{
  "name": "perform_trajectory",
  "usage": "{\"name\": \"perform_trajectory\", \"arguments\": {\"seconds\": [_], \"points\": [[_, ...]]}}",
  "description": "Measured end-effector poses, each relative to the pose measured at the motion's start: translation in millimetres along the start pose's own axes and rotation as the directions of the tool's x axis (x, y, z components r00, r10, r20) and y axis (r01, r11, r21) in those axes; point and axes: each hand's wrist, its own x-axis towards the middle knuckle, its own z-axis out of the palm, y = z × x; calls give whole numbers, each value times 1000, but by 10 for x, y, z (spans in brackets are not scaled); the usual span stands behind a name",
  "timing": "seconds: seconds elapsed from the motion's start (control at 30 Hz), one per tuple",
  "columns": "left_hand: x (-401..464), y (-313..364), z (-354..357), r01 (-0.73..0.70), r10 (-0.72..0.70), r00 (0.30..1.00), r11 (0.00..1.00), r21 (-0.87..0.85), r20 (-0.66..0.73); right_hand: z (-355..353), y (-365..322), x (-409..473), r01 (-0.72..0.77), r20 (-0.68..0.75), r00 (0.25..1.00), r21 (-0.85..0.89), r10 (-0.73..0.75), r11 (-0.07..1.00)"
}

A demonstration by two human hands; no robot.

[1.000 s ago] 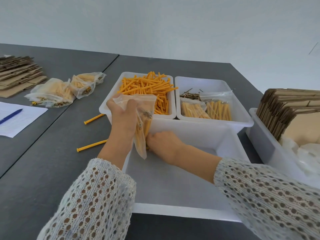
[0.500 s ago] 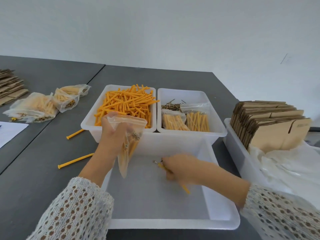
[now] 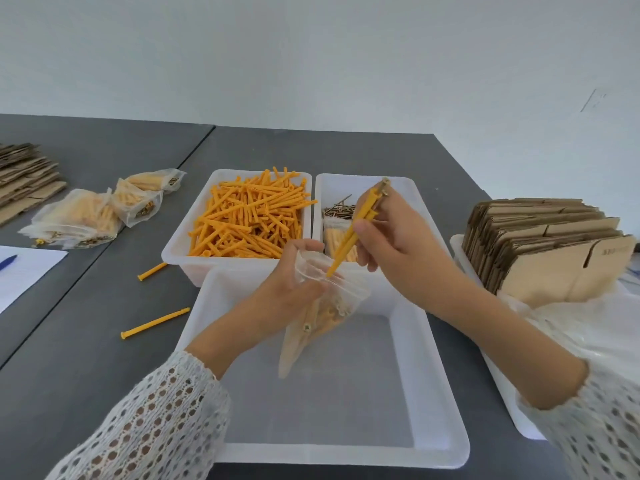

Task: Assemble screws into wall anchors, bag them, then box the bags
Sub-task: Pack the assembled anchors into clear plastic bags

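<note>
My left hand (image 3: 292, 287) grips a clear plastic bag (image 3: 322, 313) by its mouth above the near white tray (image 3: 429, 386); several orange anchors with screws lie inside the bag. My right hand (image 3: 391, 240) pinches a few assembled orange anchors (image 3: 356, 226), screw heads up, their tips pointing down into the bag's opening. Behind stands a white bin of loose orange anchors (image 3: 249, 220). Right of it, another white bin (image 3: 401, 188) holds loose screws (image 3: 337, 211) and a filled bag, partly hidden by my right hand.
Two loose anchors (image 3: 156, 322) lie on the grey table left of the trays. Filled bags (image 3: 90, 216) sit at the far left, beside flat cardboard (image 3: 24, 174) and paper with a pen (image 3: 7, 263). A right-hand tray holds folded cardboard boxes (image 3: 547, 244) and plastic sheeting.
My right hand picked anchors up from the near tray's floor and lifted them to the bag's mouth. The left hand tilted the bag toward them.
</note>
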Motion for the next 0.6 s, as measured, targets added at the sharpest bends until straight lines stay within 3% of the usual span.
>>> {"name": "perform_trajectory", "arguments": {"seconds": [0.1, 0.2, 0.33, 0.43, 0.6], "points": [[14, 5, 38, -6, 5, 999, 1000, 10, 37, 101, 125, -2, 9, -4, 1000, -129, -10, 992], [25, -26, 69, 6, -10, 998, 998, 62, 63, 82, 196, 4, -19, -29, 999, -132, 16, 991], [26, -55, 102, 23, -28, 997, 998, 60, 78, 29, 253, -26, -42, 72, 996, -181, 56, 983], [14, -54, 106, 3, -11, 994, 997, 71, 113, 109, 281, -102, -87, 130, 987, -88, 98, 992], [5, -112, 99, -31, 24, 995, 998, 61, 101, 271, 357, -127, -230, 80, 971, 77, 223, 970]]}}
